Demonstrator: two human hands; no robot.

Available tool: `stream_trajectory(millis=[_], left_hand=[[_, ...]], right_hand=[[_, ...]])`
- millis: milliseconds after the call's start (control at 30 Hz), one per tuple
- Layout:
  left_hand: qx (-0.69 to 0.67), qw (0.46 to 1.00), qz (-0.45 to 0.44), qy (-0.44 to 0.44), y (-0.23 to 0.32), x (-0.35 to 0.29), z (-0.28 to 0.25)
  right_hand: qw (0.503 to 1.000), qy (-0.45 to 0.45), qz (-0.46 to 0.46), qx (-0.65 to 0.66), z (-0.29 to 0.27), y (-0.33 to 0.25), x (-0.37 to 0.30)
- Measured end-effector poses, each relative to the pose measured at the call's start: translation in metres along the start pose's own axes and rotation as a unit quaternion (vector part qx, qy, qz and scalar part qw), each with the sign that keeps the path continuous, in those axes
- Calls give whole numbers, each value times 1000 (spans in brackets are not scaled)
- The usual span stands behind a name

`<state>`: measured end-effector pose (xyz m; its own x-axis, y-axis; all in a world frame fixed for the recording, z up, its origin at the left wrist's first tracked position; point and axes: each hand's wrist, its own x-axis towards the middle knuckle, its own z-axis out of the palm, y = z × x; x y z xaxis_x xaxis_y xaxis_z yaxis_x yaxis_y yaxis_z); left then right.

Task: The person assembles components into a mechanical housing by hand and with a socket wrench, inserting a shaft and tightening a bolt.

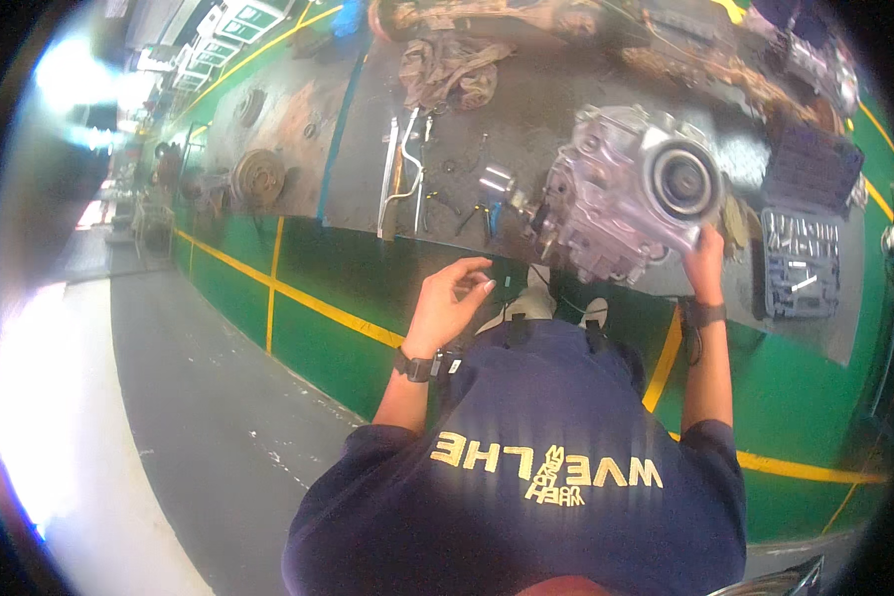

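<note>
A silver metal gearbox [606, 194] with a round, ringed opening at its upper right sits at the near edge of the workbench [368, 179]. My right hand [705, 263] grips its lower right edge, and the fingertips are partly hidden against the casing. To the left, my left hand [455, 298] hovers in front of the bench, clear of the gearbox. Its fingers are loosely curled with the thumb apart, and I see nothing in them. A shiny cylindrical socket [497, 179] is close to the gearbox's left side.
Long metal bars [399, 174], small parts and pliers [467, 217] lie left of the gearbox. Behind them is a crumpled rag [452, 72]. An open socket set case [801, 263] and gloves [737, 223] are at the right. A round rusty part [258, 179] stands on the far-left bench.
</note>
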<state>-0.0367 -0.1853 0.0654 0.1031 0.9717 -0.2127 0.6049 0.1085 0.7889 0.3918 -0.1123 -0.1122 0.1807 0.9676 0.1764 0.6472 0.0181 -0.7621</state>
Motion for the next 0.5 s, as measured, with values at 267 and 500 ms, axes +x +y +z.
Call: stream_trajectory(millis=[267,500], left_hand=[[20,997,-69,42,-100,59,-50],[62,995,-59,49,-215,273,-31]], right_hand=[[998,-44,-30,-34,27,52,-19],[950,-56,124,-283,10,134,-106]])
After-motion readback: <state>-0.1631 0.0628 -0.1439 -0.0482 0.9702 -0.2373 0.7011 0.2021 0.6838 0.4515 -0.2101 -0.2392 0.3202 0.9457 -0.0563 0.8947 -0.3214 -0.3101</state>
